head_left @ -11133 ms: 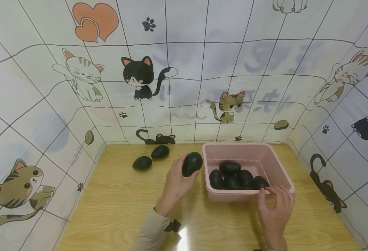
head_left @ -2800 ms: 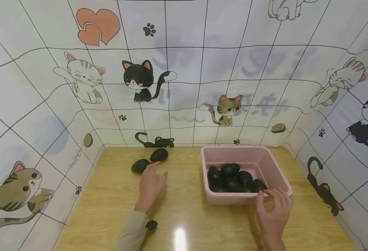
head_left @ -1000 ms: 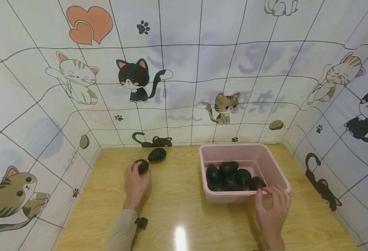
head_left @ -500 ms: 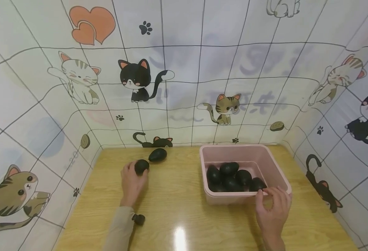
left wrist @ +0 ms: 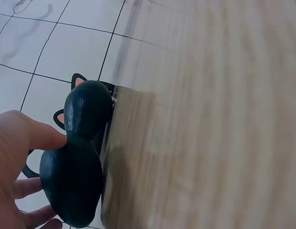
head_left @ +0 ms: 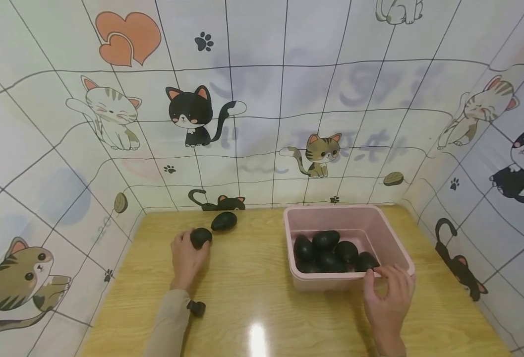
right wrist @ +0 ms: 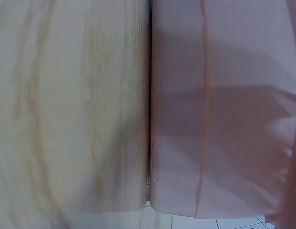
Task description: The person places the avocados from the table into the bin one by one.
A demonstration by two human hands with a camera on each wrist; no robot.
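My left hand (head_left: 188,259) holds a dark green avocado (head_left: 201,238) at the left back of the table, thumb on one side and fingers on the other. In the left wrist view, the thumb presses near the top of this avocado (left wrist: 71,183), and a second avocado (left wrist: 88,106) shows just beyond it. That second avocado (head_left: 224,221) lies on the table close to the back wall. My right hand (head_left: 388,302) grips the front rim of a pink plastic bin (head_left: 333,283) near its right corner. Several avocados (head_left: 326,240) lie inside, mostly toward the left and front.
A light wood table (head_left: 248,297) carries everything. White wall covering (head_left: 262,119) with black grid lines and cartoon cats encloses the back and both sides. The bin's outer wall (right wrist: 224,119) fills the right half of the right wrist view.
Eleven seconds ago my left hand held another avocado beside the bin; later it reached left empty. It now holds the nearer of the two table avocados, turned end-on. My right hand stays on the rim.
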